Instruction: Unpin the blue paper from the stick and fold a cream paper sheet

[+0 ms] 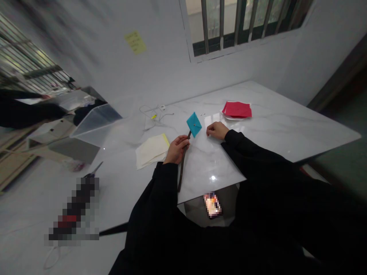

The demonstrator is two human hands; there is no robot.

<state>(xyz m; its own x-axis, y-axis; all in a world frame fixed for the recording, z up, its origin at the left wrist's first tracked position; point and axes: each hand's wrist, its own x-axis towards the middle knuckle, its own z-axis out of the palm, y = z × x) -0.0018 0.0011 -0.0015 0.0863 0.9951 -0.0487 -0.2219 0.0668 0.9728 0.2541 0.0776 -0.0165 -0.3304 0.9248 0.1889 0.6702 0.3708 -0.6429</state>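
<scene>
Two hands are held apart over the near part of a white table (281,131). By the left hand (176,149), a brown stick (182,170) is gripped between thumb and fingers near its far end. The stick is tilted, with its near end pointed toward the near edge of the table. At its far end, just beyond the fingertips, a blue square (194,125) is seen, turned on one corner and marked with creases and a small dot near its middle. The right hand (218,130) is placed just to the right of the blue square, not touching it, with its fingers curled in; whether anything small is pinched there cannot be told.

White strips (212,118) are laid just beyond the right hand, and farther to the right red sheets (237,109) are stacked over white ones. To the left of the left hand, a pile of cream sheets (151,151) is spread, with a yellow edge shown at its far right. Beyond that pile, a thin cable (147,110) is left in loose loops near the wall, to which a yellow note (135,42) is stuck. On the far left, a translucent box (96,118) is seen, and behind it the dark sleeve (23,110) of another person. Below the table's near edge, a lit rectangle (212,205) is shown blurred.
</scene>
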